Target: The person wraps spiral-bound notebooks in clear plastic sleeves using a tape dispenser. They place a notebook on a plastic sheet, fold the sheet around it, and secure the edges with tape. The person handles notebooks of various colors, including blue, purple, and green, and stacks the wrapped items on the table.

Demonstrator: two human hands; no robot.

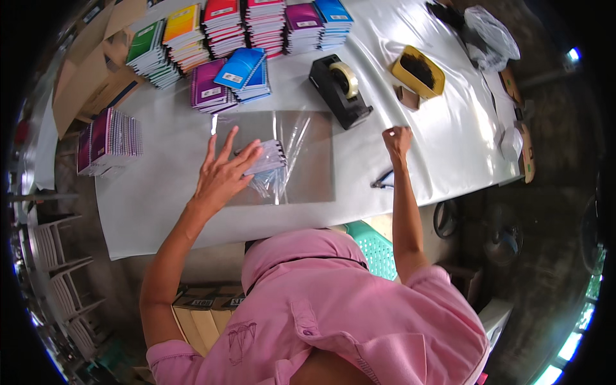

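My left hand (221,168) is open, fingers spread over the left part of a flat grey sheet (314,183). Its fingertips overlap the edge of a small bundle of spiral notebooks (268,157) lying on clear plastic film (276,186); whether they touch it I cannot tell. To the right of the sheet my right hand (398,138) is closed, and what its fingers hold, if anything, is too small to make out. Just below and left of it lies a small dark-and-blue tool (383,180). A black tape dispenser (337,93) with a tape roll stands beyond the sheet.
Several notebook stacks in green, yellow, red, purple and blue (266,29) line the far side. Purple and blue notebooks (240,70) lie nearer; another purple stack (109,141) stands left. At right are a yellow tub (402,72), a brown block (408,97) and crumpled plastic (491,38).
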